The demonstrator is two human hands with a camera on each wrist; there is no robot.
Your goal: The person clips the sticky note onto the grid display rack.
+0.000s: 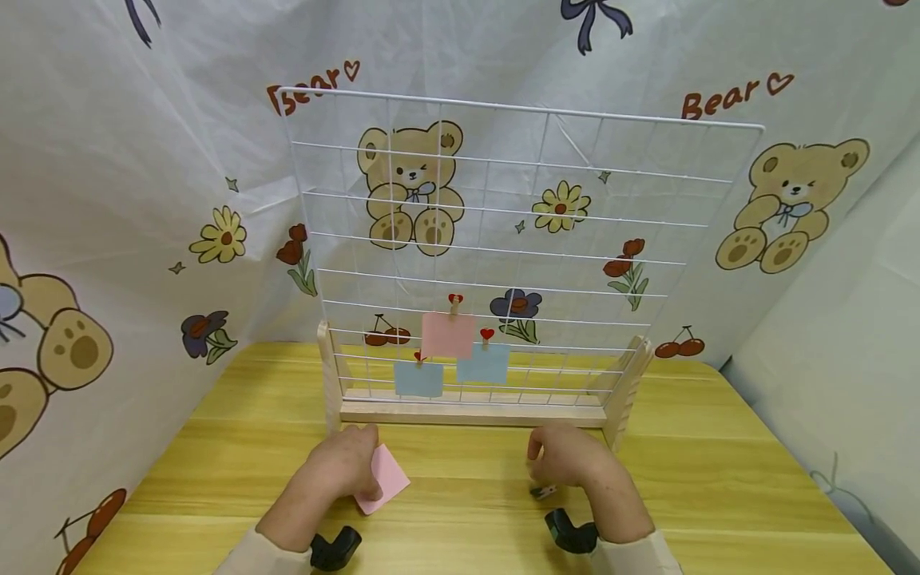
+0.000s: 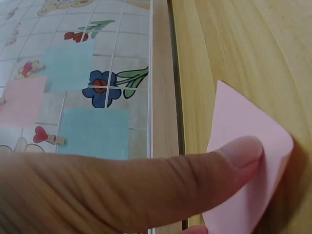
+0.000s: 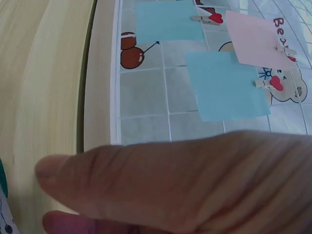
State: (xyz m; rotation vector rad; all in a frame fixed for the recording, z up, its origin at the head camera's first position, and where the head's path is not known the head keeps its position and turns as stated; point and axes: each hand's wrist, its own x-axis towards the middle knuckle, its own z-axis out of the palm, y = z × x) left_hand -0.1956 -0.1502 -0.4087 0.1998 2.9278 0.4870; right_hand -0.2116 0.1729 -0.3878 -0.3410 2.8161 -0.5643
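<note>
My left hand (image 1: 343,463) pinches a pink paper note (image 1: 388,479) close over the table, thumb flat on its face in the left wrist view. My right hand (image 1: 568,455) hovers above the table with its fingers bent downward and nothing visible between them. Just below it lies a small dark and pale object (image 1: 543,492), too small to make out; part of a green and white thing (image 3: 4,209) shows at the right wrist view's left edge. Ahead stands a white wire grid (image 1: 503,275), bearing a pink note (image 1: 442,335) and two blue notes (image 1: 419,381), each held by a red-heart clothespin (image 2: 48,137).
Wooden feet (image 1: 332,375) and a wooden base bar (image 1: 467,413) support the grid at the back of the yellow wood-grain table (image 1: 460,511). Behind hangs a white cloth (image 1: 489,48) printed with bears and flowers. Black wrist mounts (image 1: 335,549) sit on both wrists.
</note>
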